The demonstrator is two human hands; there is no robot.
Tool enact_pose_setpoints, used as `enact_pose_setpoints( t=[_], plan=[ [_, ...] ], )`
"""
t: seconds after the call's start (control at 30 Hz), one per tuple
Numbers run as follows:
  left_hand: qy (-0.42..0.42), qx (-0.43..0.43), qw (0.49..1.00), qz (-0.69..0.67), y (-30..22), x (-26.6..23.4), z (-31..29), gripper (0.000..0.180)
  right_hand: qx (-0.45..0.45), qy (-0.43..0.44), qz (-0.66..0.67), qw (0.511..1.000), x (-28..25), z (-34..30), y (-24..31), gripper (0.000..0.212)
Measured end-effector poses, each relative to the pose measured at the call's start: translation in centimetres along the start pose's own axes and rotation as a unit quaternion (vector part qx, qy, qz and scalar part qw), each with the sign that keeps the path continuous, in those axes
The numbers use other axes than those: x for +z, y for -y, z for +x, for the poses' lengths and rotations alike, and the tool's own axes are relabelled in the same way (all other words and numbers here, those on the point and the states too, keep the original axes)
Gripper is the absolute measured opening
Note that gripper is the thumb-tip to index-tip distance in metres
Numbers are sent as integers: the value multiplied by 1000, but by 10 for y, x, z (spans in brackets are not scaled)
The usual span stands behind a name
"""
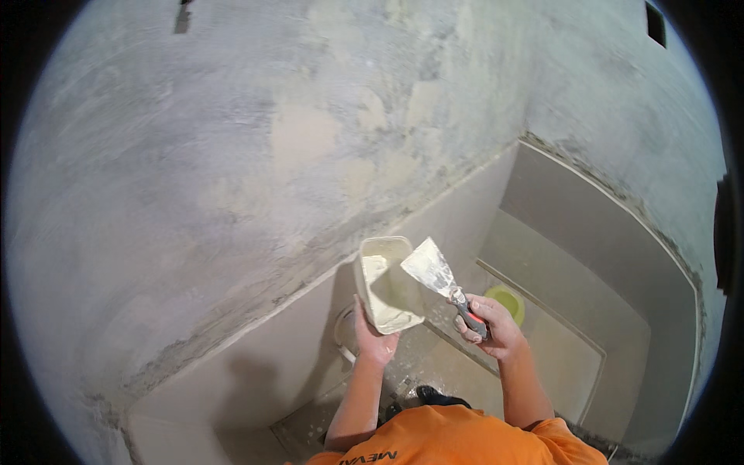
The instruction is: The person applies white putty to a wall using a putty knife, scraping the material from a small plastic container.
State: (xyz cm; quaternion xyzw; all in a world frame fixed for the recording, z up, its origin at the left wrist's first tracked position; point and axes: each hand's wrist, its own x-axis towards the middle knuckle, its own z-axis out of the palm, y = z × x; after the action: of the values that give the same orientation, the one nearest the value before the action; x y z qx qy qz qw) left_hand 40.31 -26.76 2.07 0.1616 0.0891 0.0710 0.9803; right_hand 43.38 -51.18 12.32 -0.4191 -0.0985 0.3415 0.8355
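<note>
My left hand (374,341) supports a white plastic tub (390,246) from below, fingers wrapped around its near end. Pale cream putty (380,298) coats the inside of the tub, thicker along its left side and near end. Just to the right, my right hand (502,329) is closed around the dark grey and red handle of a putty knife (443,280). Its broad blade points up and left, smeared with putty, close by the tub's right rim. Whether blade and rim touch I cannot tell.
Ahead rises a grey plastered wall (232,155) with pale filler patches, above a band of smooth beige tiles (256,341). A white bucket (343,335) stands partly hidden behind my left hand. A green basin (508,302) sits beyond my right hand. One dark shoe (442,397) shows below.
</note>
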Motion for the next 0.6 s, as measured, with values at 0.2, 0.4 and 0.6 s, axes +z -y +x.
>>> enact_pose_setpoints(
  t=[0.2, 0.4, 0.6],
  plan=[
    [8, 37, 999, 13, -19, 27, -7, 62, 4, 66, -84, 994, 20, 30, 15, 47],
    [2, 187, 982, 1, -50, 34, -35, 59, -103, 77, -117, 985, 36, 83, 39, 40],
    [-202, 472, 755, 408, -60, 8, -73, 60, -505, 9, -473, 722, 70, 163, 1, 47]
  ],
)
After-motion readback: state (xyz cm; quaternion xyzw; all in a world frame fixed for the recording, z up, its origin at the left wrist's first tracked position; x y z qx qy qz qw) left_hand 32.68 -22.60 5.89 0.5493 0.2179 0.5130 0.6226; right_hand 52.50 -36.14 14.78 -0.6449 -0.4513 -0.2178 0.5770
